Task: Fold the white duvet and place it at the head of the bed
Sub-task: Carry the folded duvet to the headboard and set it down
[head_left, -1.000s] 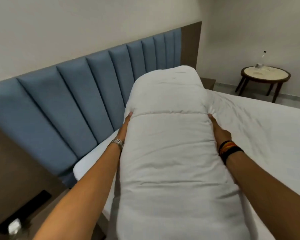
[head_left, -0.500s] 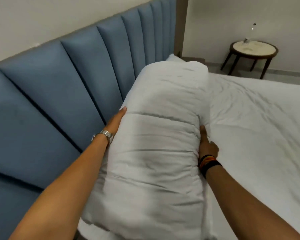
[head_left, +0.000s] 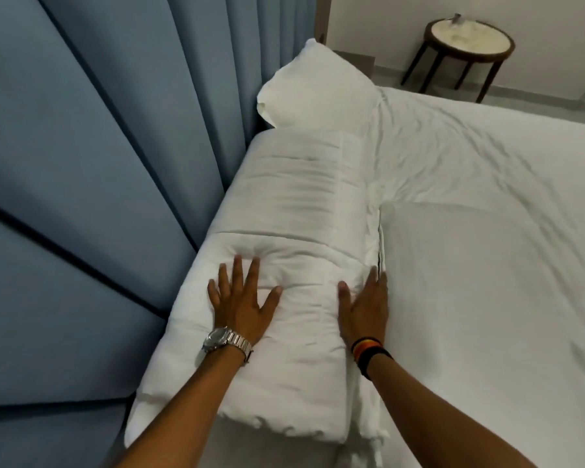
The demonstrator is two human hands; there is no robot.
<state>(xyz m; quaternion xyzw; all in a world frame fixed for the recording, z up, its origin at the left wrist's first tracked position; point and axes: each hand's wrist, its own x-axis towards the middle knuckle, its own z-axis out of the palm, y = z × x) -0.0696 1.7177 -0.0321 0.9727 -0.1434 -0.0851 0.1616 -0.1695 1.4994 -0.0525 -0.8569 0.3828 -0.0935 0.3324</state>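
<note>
The folded white duvet (head_left: 298,211) lies as a long thick bundle on the bed, along the blue headboard (head_left: 92,170). My left hand (head_left: 242,298), with a metal watch on the wrist, rests flat on top of the duvet with fingers spread. My right hand (head_left: 367,304), with dark bands on the wrist, lies flat on the duvet's right edge, fingers straight and pointing away from me. Neither hand grips the fabric.
A white pillow (head_left: 318,86) leans against the headboard just beyond the duvet's far end. The bed's white sheet (head_left: 487,248) spreads out to the right. A small round side table (head_left: 466,42) stands on the floor at the back right.
The duvet came down from between my hands onto the bed beside the headboard. Both hands moved from gripping its sides to lying flat on its top and right edge.
</note>
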